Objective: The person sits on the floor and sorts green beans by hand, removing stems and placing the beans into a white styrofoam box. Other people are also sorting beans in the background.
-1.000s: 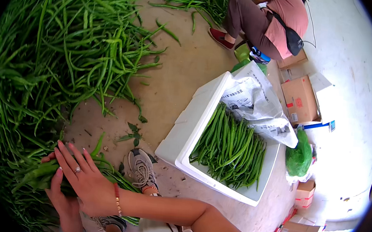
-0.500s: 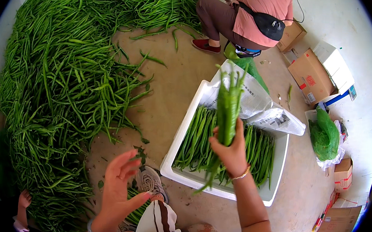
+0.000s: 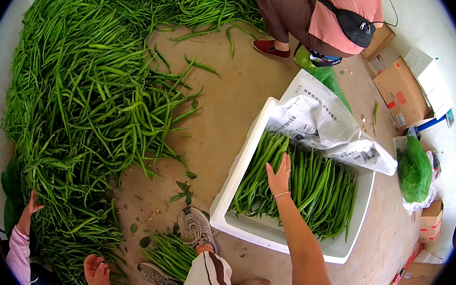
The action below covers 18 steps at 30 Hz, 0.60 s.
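Observation:
My right hand (image 3: 280, 177) lies over the long green peppers (image 3: 316, 188) in a white foam box (image 3: 221, 210). Its fingers are stretched out flat and its thumb is spread, pressing lightly along the pepper tops. The peppers lie side by side in the box, all pointing much the same way. Low on the left, my left hand (image 3: 98, 275) is beside the big pepper heap (image 3: 88, 130), its fingers loosely bent and apart with nothing seen in them. A small lined-up bunch of peppers (image 3: 170, 257) rests on the floor between my shoes.
Printed paper (image 3: 322, 115) folds over the box's far edge. A person in pink (image 3: 338, 27) squats beyond it; another person's hand (image 3: 33, 202) touches the heap at far left. Cardboard boxes (image 3: 403, 92) and a green net bag (image 3: 414, 169) line the right wall.
The pepper bunch my right hand held above the box now lies inside it, let go. My left hand has drawn down and left. The view has shifted slightly.

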Each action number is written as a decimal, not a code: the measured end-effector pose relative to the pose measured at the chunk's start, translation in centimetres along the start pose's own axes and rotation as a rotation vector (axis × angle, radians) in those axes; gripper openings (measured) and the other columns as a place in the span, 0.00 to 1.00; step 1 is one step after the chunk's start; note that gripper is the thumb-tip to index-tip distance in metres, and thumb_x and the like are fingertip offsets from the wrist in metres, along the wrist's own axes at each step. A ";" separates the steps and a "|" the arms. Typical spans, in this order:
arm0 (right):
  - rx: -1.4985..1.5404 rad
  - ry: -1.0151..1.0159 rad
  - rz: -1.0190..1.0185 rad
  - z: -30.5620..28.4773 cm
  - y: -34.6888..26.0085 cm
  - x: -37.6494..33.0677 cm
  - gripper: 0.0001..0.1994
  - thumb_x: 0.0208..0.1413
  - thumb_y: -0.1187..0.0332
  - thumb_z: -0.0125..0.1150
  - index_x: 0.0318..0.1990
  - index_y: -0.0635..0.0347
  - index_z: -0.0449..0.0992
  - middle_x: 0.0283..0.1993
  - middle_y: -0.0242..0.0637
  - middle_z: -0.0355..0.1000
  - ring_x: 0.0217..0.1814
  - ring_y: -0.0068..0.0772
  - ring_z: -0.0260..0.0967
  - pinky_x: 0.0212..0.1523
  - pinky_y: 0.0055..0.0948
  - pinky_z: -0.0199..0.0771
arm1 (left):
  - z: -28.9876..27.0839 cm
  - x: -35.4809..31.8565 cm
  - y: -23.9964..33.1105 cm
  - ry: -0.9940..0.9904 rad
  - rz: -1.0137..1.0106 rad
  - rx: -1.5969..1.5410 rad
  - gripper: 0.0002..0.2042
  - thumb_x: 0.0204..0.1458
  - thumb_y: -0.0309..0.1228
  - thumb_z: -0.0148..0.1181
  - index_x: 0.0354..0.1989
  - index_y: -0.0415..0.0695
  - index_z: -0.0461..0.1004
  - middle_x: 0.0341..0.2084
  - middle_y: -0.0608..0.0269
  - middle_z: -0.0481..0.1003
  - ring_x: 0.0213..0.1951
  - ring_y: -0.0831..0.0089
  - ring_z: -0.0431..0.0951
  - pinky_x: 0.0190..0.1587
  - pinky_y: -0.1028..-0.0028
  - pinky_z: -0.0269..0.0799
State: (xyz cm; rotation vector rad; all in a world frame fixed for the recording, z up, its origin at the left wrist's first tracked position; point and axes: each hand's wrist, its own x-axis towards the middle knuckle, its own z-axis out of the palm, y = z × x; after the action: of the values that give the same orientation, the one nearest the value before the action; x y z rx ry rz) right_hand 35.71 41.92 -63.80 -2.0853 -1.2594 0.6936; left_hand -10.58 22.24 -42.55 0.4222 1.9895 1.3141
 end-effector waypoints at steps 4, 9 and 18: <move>-0.249 -0.085 -0.140 3.1 0.9 -2.3 0.32 0.52 0.61 0.47 0.61 0.59 0.40 0.63 0.57 0.25 0.65 0.57 0.27 0.61 0.42 0.37 | -3.9 -0.2 -2.6 -0.007 -0.100 0.066 0.17 0.52 0.28 0.45 0.52 0.45 0.58 0.48 0.57 0.64 0.45 0.65 0.67 0.45 0.68 0.66; -0.482 -0.096 -0.183 2.0 -1.4 -2.7 0.29 0.54 0.61 0.43 0.60 0.60 0.43 0.64 0.52 0.28 0.66 0.51 0.28 0.61 0.42 0.36 | -7.6 -1.2 -4.4 -0.077 -0.126 -0.114 0.17 0.50 0.26 0.48 0.50 0.44 0.59 0.45 0.58 0.66 0.43 0.67 0.69 0.41 0.70 0.69; 0.176 0.148 0.182 1.0 -2.2 -0.5 0.22 0.56 0.67 0.38 0.59 0.58 0.50 0.64 0.37 0.39 0.63 0.38 0.43 0.57 0.30 0.51 | -10.5 -1.3 -6.3 0.009 -0.156 -0.193 0.15 0.48 0.25 0.50 0.46 0.44 0.63 0.40 0.61 0.69 0.38 0.73 0.70 0.38 0.77 0.67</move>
State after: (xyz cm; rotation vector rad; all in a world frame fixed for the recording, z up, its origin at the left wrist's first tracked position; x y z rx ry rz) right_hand 33.48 42.53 -62.86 -2.0796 -0.9024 0.6887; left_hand -16.47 11.73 -45.27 0.1672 1.8414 1.3935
